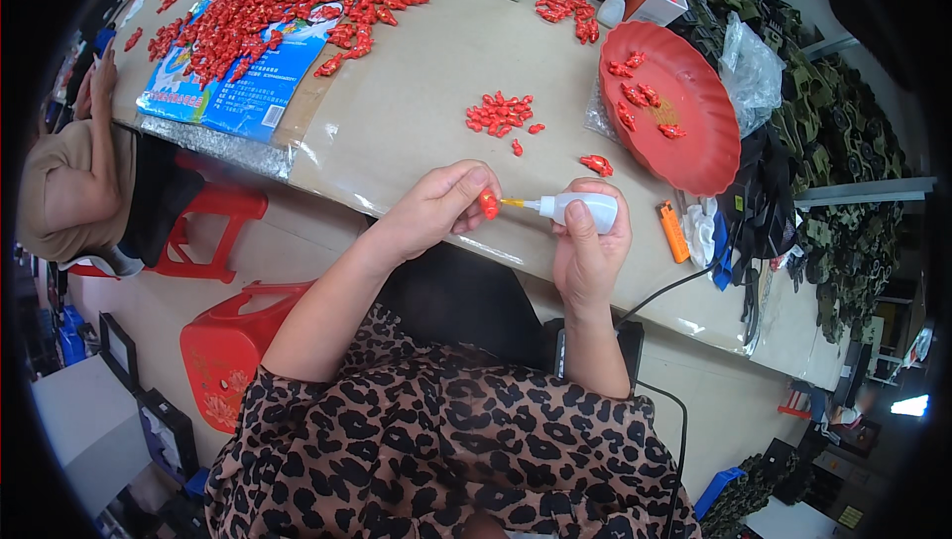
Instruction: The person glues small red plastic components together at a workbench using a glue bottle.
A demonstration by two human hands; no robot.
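Between the thumb and fingers of my left hand [444, 207] is a small glossy red piece [489, 205], its exact kind too small to make out. My right hand [593, 246] is closed around a white squeeze glue bottle [587, 212], tipped sideways. Its thin yellowish nozzle [513, 203] points left and meets or nearly meets the red piece. Just beyond my hands lie a small cluster of red parts [498, 113] and one loose red part [517, 147]. A larger red figure [596, 164] rests beyond my right hand.
A scalloped red plate [699, 93] holds several red figures. Many more are heaped on a blue printed sheet [223, 93] at the far left. An orange lighter [673, 233] lies at the right, near a black cable [659, 291]. Another person [79, 177] sits at the left.
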